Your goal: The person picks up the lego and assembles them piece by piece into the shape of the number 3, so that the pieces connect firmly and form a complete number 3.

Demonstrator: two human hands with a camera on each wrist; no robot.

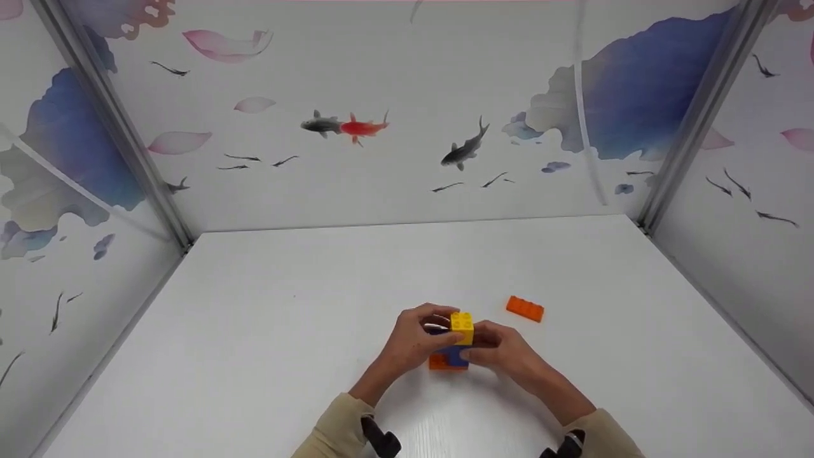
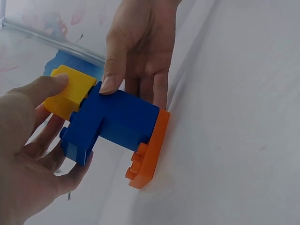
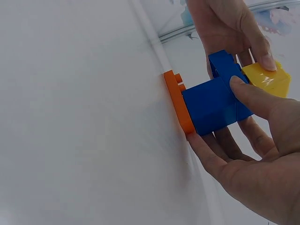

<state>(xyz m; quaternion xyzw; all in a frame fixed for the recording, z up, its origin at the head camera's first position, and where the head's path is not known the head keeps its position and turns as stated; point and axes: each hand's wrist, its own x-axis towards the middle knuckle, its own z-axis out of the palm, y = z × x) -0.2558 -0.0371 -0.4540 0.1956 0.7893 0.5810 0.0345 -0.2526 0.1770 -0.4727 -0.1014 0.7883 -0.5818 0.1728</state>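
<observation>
A stack of toy building bricks stands on the table between both hands. At its bottom is a flat orange brick [image 2: 152, 154], some of its studs bare. On that sits a blue block [image 2: 129, 122], and a second blue brick [image 2: 82, 136] juts out sideways above it. The yellow brick [image 1: 462, 328] tops the stack. My left hand [image 1: 412, 340] pinches the yellow brick, thumb on its near face, other fingers behind and near the overhanging blue end. From the other side my right hand [image 1: 505, 350] grips the blue bricks, its thumb at their joint.
Another flat orange brick [image 1: 525, 309] lies on the white table [image 1: 286, 356], beyond the right hand. Printed white panels [image 1: 394, 184] close off the table's back and both sides, with metal posts [image 1: 121, 127] at the corners.
</observation>
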